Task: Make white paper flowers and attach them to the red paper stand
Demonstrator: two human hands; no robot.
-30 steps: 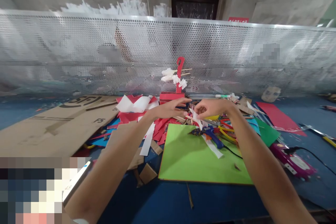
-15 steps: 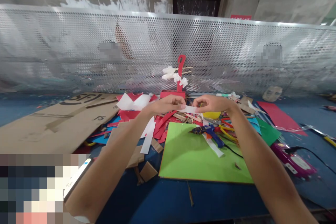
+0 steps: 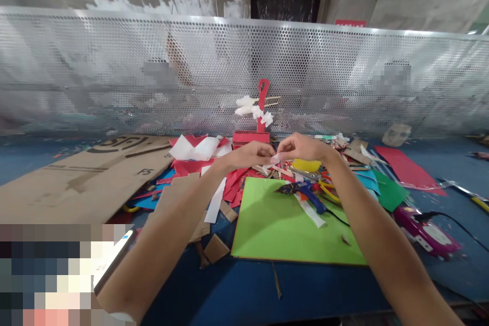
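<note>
My left hand (image 3: 253,154) and my right hand (image 3: 300,147) meet above the far edge of a green board (image 3: 290,237). Between their pinched fingertips is a small strip of white paper (image 3: 275,158), mostly covered by the fingers. Just behind them stands a red paper stand (image 3: 263,92) with a hooked top, a red box base (image 3: 250,137), and white paper flowers (image 3: 266,119) on thin sticks. On the board, below my right hand, a blue glue gun (image 3: 311,197) lies across another white strip (image 3: 314,218).
Red paper scraps (image 3: 234,186) and cardboard pieces (image 3: 217,249) are heaped left of the board. A large cardboard sheet (image 3: 87,178) covers the left side. To the right lie yellow-handled pliers (image 3: 329,191), a purple power box (image 3: 428,234) and red paper (image 3: 407,165). A perforated metal screen (image 3: 324,76) rises behind.
My hands have come together, the right one moving left, and the white strip between them now shows much less. The glue gun and board have stayed put.
</note>
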